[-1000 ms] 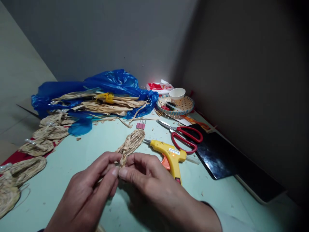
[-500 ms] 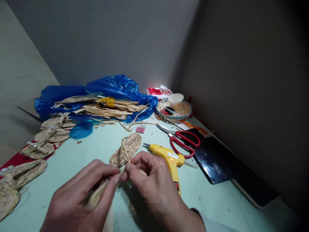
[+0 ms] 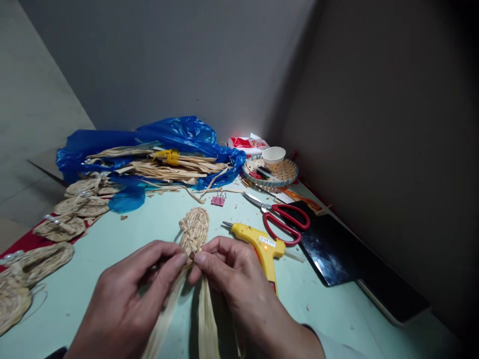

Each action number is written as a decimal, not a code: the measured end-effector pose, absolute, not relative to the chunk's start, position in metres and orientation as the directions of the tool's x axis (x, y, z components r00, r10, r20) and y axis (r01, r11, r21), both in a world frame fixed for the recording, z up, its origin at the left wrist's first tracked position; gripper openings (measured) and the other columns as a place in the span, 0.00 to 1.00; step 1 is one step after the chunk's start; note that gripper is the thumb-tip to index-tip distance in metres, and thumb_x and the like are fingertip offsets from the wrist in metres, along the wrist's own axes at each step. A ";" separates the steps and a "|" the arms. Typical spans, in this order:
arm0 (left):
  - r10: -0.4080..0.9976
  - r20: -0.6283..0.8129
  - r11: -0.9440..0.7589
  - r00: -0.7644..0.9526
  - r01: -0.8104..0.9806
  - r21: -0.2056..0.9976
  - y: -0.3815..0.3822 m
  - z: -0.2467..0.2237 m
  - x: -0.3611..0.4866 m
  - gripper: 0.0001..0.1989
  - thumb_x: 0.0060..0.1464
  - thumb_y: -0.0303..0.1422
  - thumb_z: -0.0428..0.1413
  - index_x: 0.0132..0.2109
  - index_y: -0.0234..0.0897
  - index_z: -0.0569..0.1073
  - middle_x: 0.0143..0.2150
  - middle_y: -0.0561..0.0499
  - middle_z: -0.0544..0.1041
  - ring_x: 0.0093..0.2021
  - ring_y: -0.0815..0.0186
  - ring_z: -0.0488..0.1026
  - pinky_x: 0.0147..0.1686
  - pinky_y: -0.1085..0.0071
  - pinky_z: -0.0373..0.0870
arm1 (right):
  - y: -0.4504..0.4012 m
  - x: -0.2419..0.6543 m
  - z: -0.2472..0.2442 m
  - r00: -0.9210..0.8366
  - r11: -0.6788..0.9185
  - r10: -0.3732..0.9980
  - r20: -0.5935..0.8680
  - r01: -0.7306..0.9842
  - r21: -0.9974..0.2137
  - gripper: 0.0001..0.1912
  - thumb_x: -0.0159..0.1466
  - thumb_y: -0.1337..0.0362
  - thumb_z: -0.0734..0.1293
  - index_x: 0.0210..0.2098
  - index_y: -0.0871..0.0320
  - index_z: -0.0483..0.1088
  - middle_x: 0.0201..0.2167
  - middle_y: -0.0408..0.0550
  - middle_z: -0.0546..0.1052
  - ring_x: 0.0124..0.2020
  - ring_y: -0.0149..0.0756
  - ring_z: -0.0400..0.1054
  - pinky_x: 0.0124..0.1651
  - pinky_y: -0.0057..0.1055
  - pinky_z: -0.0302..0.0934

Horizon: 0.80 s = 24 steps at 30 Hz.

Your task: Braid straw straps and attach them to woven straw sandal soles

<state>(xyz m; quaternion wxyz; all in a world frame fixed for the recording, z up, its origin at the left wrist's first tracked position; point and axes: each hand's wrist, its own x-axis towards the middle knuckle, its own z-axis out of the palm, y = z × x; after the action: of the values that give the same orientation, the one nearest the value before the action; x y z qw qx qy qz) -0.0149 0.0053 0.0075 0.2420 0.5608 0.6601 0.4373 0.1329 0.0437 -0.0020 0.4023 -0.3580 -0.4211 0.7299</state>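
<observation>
Left hand [image 3: 130,289] closed, fingertips pinching the near end of a plaited plant-fibre piece [image 3: 196,224]; right hand [image 3: 239,279] likewise pinching there. Piece located left of the yellow glue gun [image 3: 258,237], apart from it. Loose flat strands [image 3: 207,319] trail from the grip. Step in hand judged to be plaiting; next move appears to call for even tension, strands kept untwisted and separate.

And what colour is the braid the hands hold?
The braid is pale tan, seen best in the head view.
</observation>
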 end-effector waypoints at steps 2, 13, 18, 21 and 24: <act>0.966 -0.065 0.152 -0.248 0.350 0.924 0.014 0.010 -0.019 0.15 0.49 0.50 0.62 0.28 0.45 0.79 0.21 0.53 0.76 0.27 0.62 0.75 0.23 0.73 0.68 | 0.042 0.132 -0.004 -0.473 -0.313 0.866 -0.165 -0.254 -0.915 0.11 0.60 0.60 0.70 0.24 0.57 0.71 0.19 0.40 0.70 0.27 0.33 0.66 0.41 0.31 0.62; 0.945 -0.279 0.288 -0.169 0.032 0.957 0.013 0.003 -0.028 0.16 0.50 0.48 0.65 0.30 0.41 0.75 0.27 0.57 0.71 0.28 0.69 0.69 0.28 0.77 0.69 | 0.034 0.137 0.003 -0.593 -0.261 0.777 -0.211 0.001 -0.965 0.13 0.66 0.68 0.66 0.24 0.58 0.71 0.17 0.35 0.62 0.21 0.28 0.50 0.26 0.27 0.46; 0.986 -0.106 0.135 -0.126 0.249 0.959 0.017 0.002 -0.025 0.16 0.60 0.49 0.56 0.31 0.44 0.72 0.28 0.55 0.74 0.32 0.65 0.71 0.32 0.75 0.70 | 0.033 0.136 -0.001 -0.590 -0.145 0.800 -0.111 -0.011 -0.989 0.13 0.68 0.67 0.64 0.27 0.58 0.72 0.27 0.43 0.74 0.31 0.32 0.66 0.39 0.29 0.59; 0.974 -0.145 0.179 -0.175 0.202 0.963 0.013 -0.005 -0.018 0.16 0.59 0.51 0.57 0.34 0.44 0.72 0.27 0.56 0.74 0.27 0.66 0.72 0.26 0.74 0.70 | 0.033 0.137 -0.008 -0.570 -0.065 0.819 -0.064 0.018 -0.998 0.12 0.70 0.64 0.63 0.30 0.56 0.72 0.31 0.45 0.78 0.41 0.38 0.73 0.48 0.33 0.62; 0.917 -0.216 0.258 -0.336 0.085 0.962 0.008 -0.011 -0.011 0.16 0.56 0.49 0.60 0.43 0.44 0.74 0.32 0.54 0.79 0.27 0.64 0.76 0.25 0.72 0.73 | 0.032 0.137 -0.012 -0.536 -0.024 0.841 -0.075 0.102 -0.994 0.10 0.70 0.61 0.65 0.32 0.53 0.72 0.32 0.45 0.79 0.42 0.41 0.74 0.46 0.33 0.64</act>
<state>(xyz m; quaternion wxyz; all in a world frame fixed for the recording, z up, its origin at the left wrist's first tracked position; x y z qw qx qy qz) -0.0112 0.0080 -0.0106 0.4352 0.3775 0.6630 0.4780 0.1374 0.0318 -0.0120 0.3029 -0.3747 -0.6295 0.6096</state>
